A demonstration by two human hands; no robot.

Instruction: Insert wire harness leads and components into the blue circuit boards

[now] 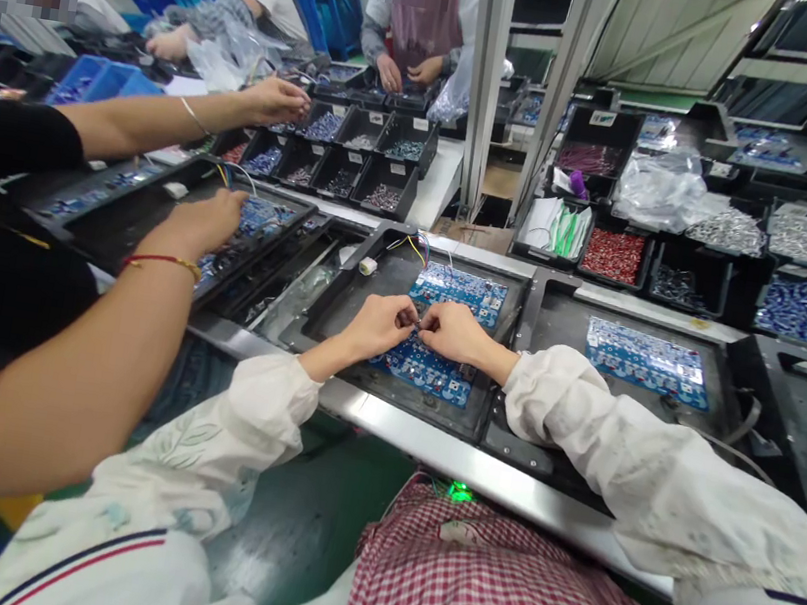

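Note:
My left hand (383, 326) and my right hand (453, 333) meet fingertip to fingertip over a blue circuit board (448, 382). Both are closed in a pinch. Whatever sits between the fingers is too small to make out. Beneath my hands the board lies in a black tray (342, 309), its middle partly hidden by them. From the board's far left edge run thin wires (416, 247), and a white connector (367, 266) rests on the tray close by.
Another circuit board (648, 362) lies in the tray to the right. Behind stand bins of red components (614, 256), blue components (795, 308) and silver parts (728, 230). At left, a co-worker's arms (179, 229) reach over a neighbouring tray. A metal post (484, 82) rises beyond the line.

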